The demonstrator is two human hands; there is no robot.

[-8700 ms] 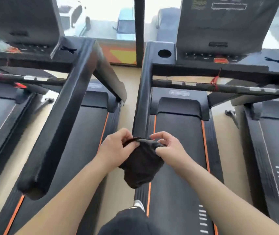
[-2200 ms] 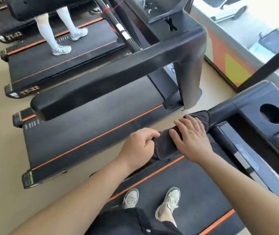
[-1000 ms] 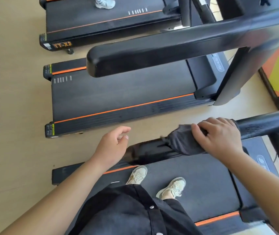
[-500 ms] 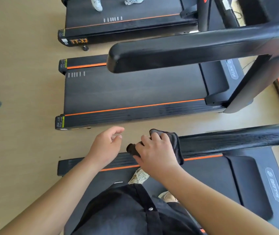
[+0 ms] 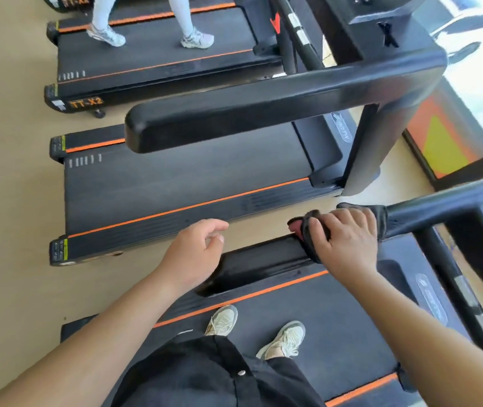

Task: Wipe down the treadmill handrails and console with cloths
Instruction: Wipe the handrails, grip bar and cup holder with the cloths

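Cloth [image 5: 381,223], dark and bunched, lies draped over the glossy black handrail [image 5: 263,259] of the treadmill the person stands on, roughly midway along the bar. The right hand [image 5: 349,242] sits on top of it, fingers curled over the fabric and clamping it round the rail. The left hand [image 5: 196,254] hovers at the rail's near end, fingers loosely bent, slightly spread and holding nothing, while pale sneakers [image 5: 286,339] stand on the belt [image 5: 346,318] below and, beyond the neighbouring treadmill [image 5: 175,183], another person's white-clad legs [image 5: 102,13] are on a third machine.
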